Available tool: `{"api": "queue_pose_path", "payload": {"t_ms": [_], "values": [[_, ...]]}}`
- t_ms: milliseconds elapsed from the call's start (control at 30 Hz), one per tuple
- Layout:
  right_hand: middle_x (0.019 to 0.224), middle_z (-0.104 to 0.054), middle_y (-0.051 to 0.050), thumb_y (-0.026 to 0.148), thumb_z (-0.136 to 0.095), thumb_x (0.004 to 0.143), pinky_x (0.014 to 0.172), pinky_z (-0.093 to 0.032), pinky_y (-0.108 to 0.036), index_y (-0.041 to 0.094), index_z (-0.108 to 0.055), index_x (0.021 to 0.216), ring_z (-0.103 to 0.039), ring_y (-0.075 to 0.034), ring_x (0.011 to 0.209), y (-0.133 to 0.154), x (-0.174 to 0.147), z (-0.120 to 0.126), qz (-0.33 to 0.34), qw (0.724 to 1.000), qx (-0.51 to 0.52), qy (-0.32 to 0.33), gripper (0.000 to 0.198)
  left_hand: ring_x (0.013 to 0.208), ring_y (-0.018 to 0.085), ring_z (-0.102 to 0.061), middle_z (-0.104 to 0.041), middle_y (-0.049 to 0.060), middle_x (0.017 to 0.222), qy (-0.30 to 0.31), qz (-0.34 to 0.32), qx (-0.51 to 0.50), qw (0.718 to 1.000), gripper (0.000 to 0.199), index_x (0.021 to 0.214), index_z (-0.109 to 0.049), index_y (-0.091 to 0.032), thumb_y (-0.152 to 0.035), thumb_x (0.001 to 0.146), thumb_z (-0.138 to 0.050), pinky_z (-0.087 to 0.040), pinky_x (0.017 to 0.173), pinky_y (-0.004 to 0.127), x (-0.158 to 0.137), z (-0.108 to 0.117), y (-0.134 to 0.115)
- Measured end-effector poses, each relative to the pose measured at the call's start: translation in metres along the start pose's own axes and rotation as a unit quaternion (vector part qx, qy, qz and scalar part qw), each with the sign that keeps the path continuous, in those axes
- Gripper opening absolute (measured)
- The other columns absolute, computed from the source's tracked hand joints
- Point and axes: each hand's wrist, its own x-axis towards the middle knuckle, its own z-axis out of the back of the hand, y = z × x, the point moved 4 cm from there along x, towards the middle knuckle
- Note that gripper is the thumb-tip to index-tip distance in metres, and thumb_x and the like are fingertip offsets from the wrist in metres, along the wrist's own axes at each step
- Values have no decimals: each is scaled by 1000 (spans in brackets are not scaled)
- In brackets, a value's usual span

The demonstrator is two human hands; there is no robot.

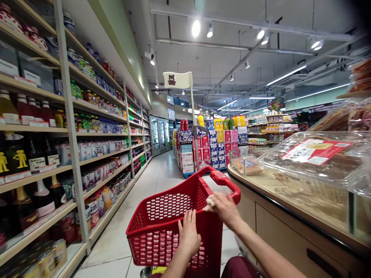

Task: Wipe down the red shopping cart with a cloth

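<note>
A red plastic shopping cart [159,227] with perforated sides stands before me, and its basket looks bare inside. My left hand [189,234] lies on the near side of the basket, fingers stretched up to the rim. My right hand [225,208] is closed around a crumpled white cloth or tissue [210,202], held against the basket's rim near the red handle [224,180]. Which of the two it is I cannot tell. A pole [192,116] rises at the cart, bearing a cream flag [177,80] with a brown bear on it.
Shelves [101,133] of bottles and cans line the left side. Close on the right is a counter [278,231] with clear plastic food boxes [313,154]. Stacked drink cartons [205,148] stand ahead, and a tiled aisle [156,179] runs toward glass-door coolers [160,133].
</note>
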Motion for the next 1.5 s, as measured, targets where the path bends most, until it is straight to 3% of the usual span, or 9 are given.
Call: {"api": "queue_pose_path", "payload": {"t_ms": [133, 333, 467, 533, 733, 933, 1133, 1367, 1500], "values": [[118, -55, -12, 21, -35, 84, 100, -17, -47, 20, -58, 107, -46, -24, 110, -33, -3, 13, -114, 990, -69, -45, 33, 133, 21, 3, -3, -1, 147, -3, 6, 16, 1000, 88, 138, -1, -19, -21, 59, -42, -3, 107, 47, 3, -3, -6], [124, -52, -2, 10, -37, 80, 102, -14, -40, 27, -57, 109, -41, -19, 117, -4, -15, -6, 32, 999, -18, 6, 40, 134, 20, 0, -5, 1, 147, -15, 4, 12, 1000, 85, 138, -3, -16, -22, 62, -41, 1, 107, 48, 4, -5, 8], [127, -48, -9, 10, -33, 81, 100, -16, -49, 20, -57, 110, -41, -23, 118, -43, -4, 4, -108, 991, -76, 10, 39, 134, 20, 1, -6, 2, 146, -7, 16, 4, 1000, 83, 138, -4, -14, -23, 63, -40, -1, 107, 48, 1, 0, 18], [125, -50, -12, 13, -36, 81, 98, -20, -47, 17, -58, 109, -41, -25, 117, -33, 1, -2, -127, 989, -77, 24, 36, 134, 20, 1, -4, 2, 146, 12, 6, 2, 1000, 84, 138, -4, -13, -25, 63, -41, -2, 107, 48, 0, 2, 18], [124, -52, -3, 15, -42, 80, 102, -20, -36, 27, -58, 109, -43, -17, 116, 36, -6, -32, 74, 996, 16, 53, 35, 133, 18, 3, -1, 0, 147, 13, 28, 2, 1000, 83, 138, -6, -17, -19, 63, -40, -4, 107, 46, -8, 1, 33], [122, -53, -11, 15, -35, 82, 99, -20, -46, 20, -57, 110, -44, -23, 114, -21, 1, -16, -79, 995, -56, 37, 36, 133, 17, 2, -2, 1, 146, -14, 39, 14, 999, 84, 138, -7, -13, -14, 61, -39, -1, 108, 42, -16, -3, 47], [124, -52, -5, 21, -48, 79, 101, -22, -36, 24, -57, 110, -42, -19, 118, 53, 2, -46, 63, 995, 23, 80, 33, 133, 18, -3, -8, 1, 146, -15, 20, 49, 998, 83, 138, -10, -13, -15, 60, -38, -2, 107, 47, -8, -2, 53], [123, -51, -12, 15, -39, 82, 99, -22, -45, 17, -56, 113, -43, -24, 116, -16, 3, -20, -88, 995, -40, 32, 35, 133, 17, -1, -7, 1, 146, -19, 30, 54, 998, 82, 138, -8, -14, -14, 61, -39, -3, 107, 45, -10, -2, 50], [120, -55, -6, 15, -43, 81, 98, -27, -33, 22, -60, 106, -44, -18, 115, 25, 0, -32, 40, 999, 10, 21, 30, 133, 18, -1, -6, 1, 146, -11, 32, 55, 998, 84, 138, -7, -14, -13, 60, -39, -2, 107, 47, -11, -1, 48]]}}
